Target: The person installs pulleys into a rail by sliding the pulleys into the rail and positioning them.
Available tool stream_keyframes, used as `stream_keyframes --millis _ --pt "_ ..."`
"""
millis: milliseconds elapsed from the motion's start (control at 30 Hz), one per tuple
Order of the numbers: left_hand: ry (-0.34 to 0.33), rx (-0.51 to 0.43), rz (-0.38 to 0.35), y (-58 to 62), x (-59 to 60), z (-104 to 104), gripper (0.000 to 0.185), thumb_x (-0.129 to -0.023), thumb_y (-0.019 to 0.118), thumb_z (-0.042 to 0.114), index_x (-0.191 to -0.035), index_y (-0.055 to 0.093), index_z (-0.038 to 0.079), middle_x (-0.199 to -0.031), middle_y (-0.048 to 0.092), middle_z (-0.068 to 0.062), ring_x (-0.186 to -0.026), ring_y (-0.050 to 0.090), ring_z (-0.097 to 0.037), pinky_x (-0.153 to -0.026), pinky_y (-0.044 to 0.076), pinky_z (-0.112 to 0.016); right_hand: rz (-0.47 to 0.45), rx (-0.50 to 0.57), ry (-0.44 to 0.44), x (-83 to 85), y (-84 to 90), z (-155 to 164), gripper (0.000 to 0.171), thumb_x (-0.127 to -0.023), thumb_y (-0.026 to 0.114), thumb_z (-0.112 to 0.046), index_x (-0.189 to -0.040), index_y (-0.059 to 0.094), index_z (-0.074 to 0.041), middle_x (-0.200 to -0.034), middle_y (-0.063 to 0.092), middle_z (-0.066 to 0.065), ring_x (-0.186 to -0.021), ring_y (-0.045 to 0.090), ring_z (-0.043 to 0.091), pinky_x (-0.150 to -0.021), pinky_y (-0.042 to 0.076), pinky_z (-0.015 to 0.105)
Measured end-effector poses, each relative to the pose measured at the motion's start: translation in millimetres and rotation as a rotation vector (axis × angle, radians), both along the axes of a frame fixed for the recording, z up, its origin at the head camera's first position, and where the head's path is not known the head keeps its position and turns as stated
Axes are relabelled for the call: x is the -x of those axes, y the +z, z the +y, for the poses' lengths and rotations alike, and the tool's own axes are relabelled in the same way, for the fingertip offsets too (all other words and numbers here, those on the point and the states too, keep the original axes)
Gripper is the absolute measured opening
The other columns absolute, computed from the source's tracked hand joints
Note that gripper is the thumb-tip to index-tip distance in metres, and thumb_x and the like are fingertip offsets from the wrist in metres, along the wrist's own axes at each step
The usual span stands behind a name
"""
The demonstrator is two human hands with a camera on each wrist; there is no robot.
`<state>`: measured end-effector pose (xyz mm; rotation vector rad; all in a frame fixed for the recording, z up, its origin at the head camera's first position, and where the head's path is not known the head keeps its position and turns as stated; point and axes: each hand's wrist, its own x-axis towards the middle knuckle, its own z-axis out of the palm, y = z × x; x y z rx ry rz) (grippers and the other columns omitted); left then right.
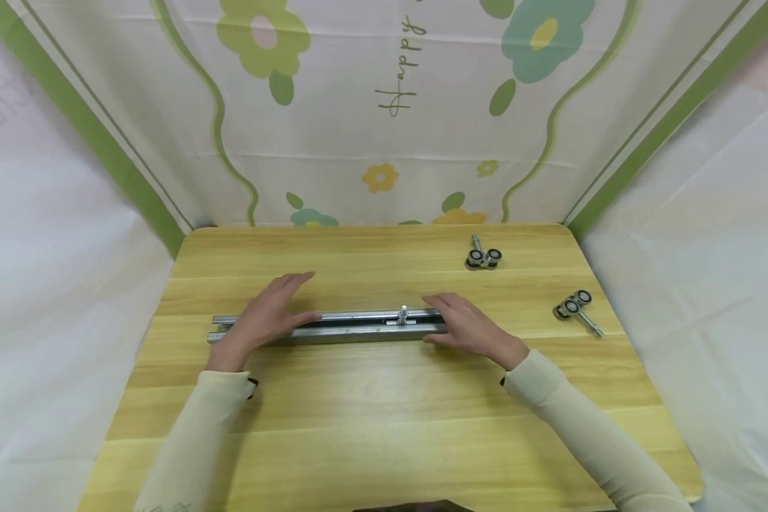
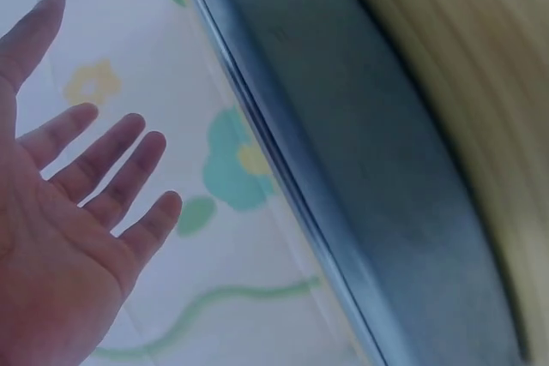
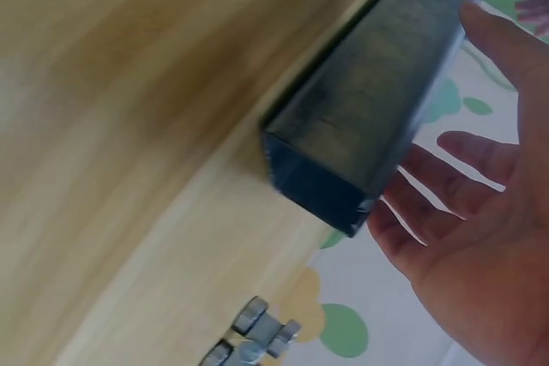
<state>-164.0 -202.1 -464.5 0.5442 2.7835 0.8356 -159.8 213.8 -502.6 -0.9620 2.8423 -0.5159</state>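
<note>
A grey metal channel rail [image 1: 352, 333] lies across the wooden table, its slot facing up. From the slot stands a threaded bolt [image 1: 402, 313] with a pale plate at its base; whatever is below it inside the rail is hidden. My left hand [image 1: 265, 316] is over the rail's left part, fingers extended and spread, palm visible in the left wrist view. At the right end, my right hand [image 1: 470, 327] spans the rail with fingers on the far side and thumb on the near side. Its fingers look loose in the right wrist view, beside the rail's open end [image 3: 317, 186].
Two roller trolleys with bolts lie on the table: one roller trolley [image 1: 483, 258] at the back right, another roller trolley [image 1: 572, 306] near the right edge. A floral cloth [image 1: 384, 135] hangs behind the wooden table [image 1: 371, 419], with white cloth along both sides.
</note>
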Motion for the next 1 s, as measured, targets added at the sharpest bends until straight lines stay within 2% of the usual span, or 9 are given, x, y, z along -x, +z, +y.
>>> stream_keyframes --millis 167,433,633,1000 --pt "-0.068 -0.015 0.036 1.0 5.9 29.2 0.084 -0.094 0.081 0.045 -0.163 0.042 0.016 -0.162 0.045 -0.016 -0.149 0.042 -0.039 -0.116 0.042 -0.063 -0.059 -0.005 -0.003 0.3 -9.7 1.1 0.083 -0.091 0.085 -0.04 -0.155 0.049 0.0 -0.148 0.059 0.022 -0.135 0.057 0.04 -0.114 0.047 0.056" --pt "-0.168 -0.026 0.116 6.9 15.9 63.3 0.081 -0.095 0.081 0.044 -0.161 0.045 0.015 -0.158 0.05 -0.013 -0.145 0.047 -0.035 -0.113 0.047 -0.057 -0.033 0.026 0.011 2.0 -18.1 1.4 0.075 -0.092 0.085 -0.035 -0.15 0.054 0.001 -0.141 0.064 0.021 -0.129 0.061 0.036 -0.111 0.048 0.057" --pt "-0.215 -0.024 0.108 7.1 20.2 88.6 0.076 -0.097 0.079 0.043 -0.16 0.047 0.014 -0.155 0.053 -0.012 -0.141 0.052 -0.033 -0.111 0.05 -0.055 -0.074 0.064 -0.002 3.6 -23.2 1.4 0.068 -0.095 0.082 -0.033 -0.149 0.055 0.0 -0.137 0.066 0.018 -0.125 0.061 0.032 -0.109 0.046 0.056" --pt "-0.312 -0.008 0.127 1.8 20.7 128.0 0.067 -0.098 0.079 0.037 -0.155 0.053 0.014 -0.148 0.058 -0.009 -0.135 0.058 -0.028 -0.109 0.053 -0.048 -0.073 0.089 -0.003 5.4 -26.0 1.4 0.064 -0.093 0.084 -0.031 -0.144 0.059 -0.002 -0.133 0.067 0.016 -0.119 0.062 0.03 -0.104 0.046 0.054"
